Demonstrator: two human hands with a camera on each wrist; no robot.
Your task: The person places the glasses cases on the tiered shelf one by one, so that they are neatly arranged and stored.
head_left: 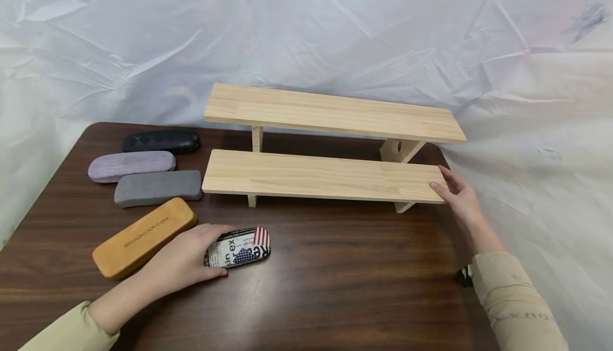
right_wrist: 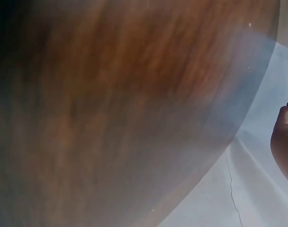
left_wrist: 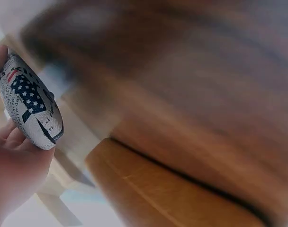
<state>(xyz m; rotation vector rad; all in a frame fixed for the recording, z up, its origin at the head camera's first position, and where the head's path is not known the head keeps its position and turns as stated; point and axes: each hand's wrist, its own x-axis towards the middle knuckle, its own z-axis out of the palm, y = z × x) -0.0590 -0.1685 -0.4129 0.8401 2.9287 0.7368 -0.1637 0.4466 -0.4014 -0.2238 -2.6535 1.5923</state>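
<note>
My left hand (head_left: 191,252) grips a glasses case (head_left: 241,247) with a newspaper and American flag print, fingers along its far side and thumb at the near side. In the left wrist view the same case (left_wrist: 30,101) shows its starred blue patch, held between thumb and fingers. My right hand (head_left: 460,202) holds the right end of the lower board of a two-tier wooden shelf (head_left: 321,175), thumb on top and fingers at the end edge. Only part of the right hand (right_wrist: 286,142) appears at the right border of the right wrist view.
Left of the shelf lie an orange-tan glasses case (head_left: 143,237), a grey case (head_left: 158,187), a purple case (head_left: 131,165) and a black case (head_left: 161,141). All rest on a dark brown wooden table (head_left: 325,287). White sheeting (head_left: 306,26) hangs behind it and at the right.
</note>
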